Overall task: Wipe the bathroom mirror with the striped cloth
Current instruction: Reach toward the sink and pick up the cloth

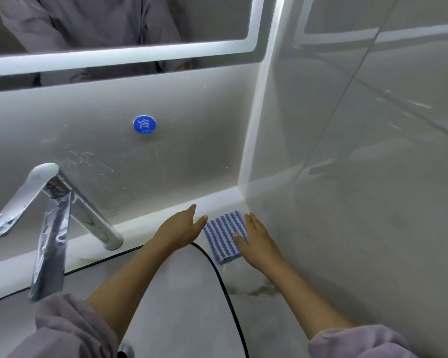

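Note:
A blue and white striped cloth (224, 235) lies folded flat on the white counter in the back right corner. My right hand (256, 239) lies at its right edge with straight fingers, the thumb touching the cloth. My left hand (183, 227) hovers just left of the cloth, fingers straight, holding nothing. The bathroom mirror (114, 27), with a lit white strip around its edge, hangs on the back wall above.
A chrome faucet (60, 218) stands at the left over the sink basin (186, 293), which has a thin black rim. A round blue sticker (144, 124) is on the back wall. A glossy side wall (360, 151) closes off the right.

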### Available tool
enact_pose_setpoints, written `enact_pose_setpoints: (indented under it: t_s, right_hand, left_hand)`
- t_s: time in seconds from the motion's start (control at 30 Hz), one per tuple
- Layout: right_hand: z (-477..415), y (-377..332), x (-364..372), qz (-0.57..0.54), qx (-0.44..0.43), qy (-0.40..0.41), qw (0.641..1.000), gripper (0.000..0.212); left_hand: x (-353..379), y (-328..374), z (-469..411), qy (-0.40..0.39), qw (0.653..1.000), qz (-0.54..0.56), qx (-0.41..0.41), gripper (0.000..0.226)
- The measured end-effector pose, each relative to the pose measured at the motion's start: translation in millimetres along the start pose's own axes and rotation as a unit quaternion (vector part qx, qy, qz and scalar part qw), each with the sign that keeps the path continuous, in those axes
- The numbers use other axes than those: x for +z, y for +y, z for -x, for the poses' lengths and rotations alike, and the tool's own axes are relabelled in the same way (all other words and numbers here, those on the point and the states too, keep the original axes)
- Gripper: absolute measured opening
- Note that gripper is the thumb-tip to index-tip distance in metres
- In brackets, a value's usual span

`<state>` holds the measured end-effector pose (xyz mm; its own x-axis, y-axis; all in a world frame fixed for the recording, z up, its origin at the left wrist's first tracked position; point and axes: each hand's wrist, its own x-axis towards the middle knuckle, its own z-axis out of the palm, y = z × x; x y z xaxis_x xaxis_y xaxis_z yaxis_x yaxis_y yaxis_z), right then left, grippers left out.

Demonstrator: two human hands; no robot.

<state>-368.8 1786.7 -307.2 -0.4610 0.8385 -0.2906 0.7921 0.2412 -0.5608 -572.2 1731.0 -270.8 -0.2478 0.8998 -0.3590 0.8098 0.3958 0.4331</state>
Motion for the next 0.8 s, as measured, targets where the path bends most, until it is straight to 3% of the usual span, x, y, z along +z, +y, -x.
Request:
enact_pose_setpoints:
  t_s: [0.33, 0.63, 0.8]
  right_hand:
    - [-26.3, 27.2, 17.5, -0.030, 0.059, -0.013, 0.998, 0.064]
    - [-41.1, 35.1, 26.8, -0.030, 0.094, 0.022, 0.995, 0.067]
    - [-51.0, 29.4, 27.7, -0.060, 0.145, 0.023, 0.987, 0.053]
  left_hand:
    - [27.5, 2.6, -62.1, -0.115, 0.993, -0.022, -0.006, 0.064]
    - [47.1, 5.1, -96.3, -0.127, 0.992, -0.010, -0.022, 0.060]
    - [51.9, 4.2, -103.9, -0.139, 0.990, -0.018, -0.019, 0.050]
